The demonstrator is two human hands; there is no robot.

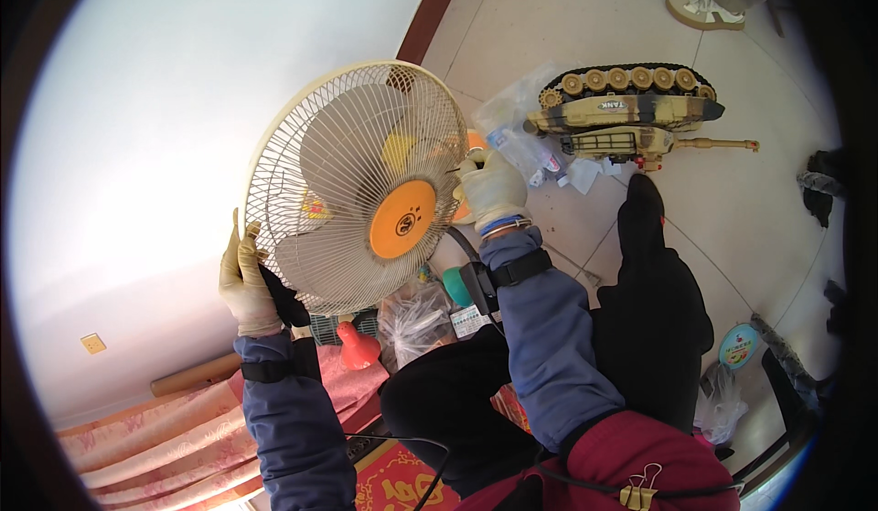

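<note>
In front of me is an electric fan [355, 177] with a pale wire guard, grey blades and an orange hub, its face tilted up toward me. My left hand [245, 282], in a pale glove, is closed at the guard's lower left rim. A black thing [284, 297] that I cannot make out shows between that hand and the fan. On the opposite side, my right hand [492, 187], also gloved, has its fingers curled at the guard's right rim. Some of its fingertips are hidden, and a thin dark bit shows beside them.
A toy tank [631, 113] lies on its side on the tiled floor, near a plastic bottle [529, 153] and scraps. Below the fan are a red cone-shaped thing [358, 346] and a clear plastic bag [413, 321]. At left are a white wall and pink cloth [174, 438]. Another person's shoe [704, 8] stands far right.
</note>
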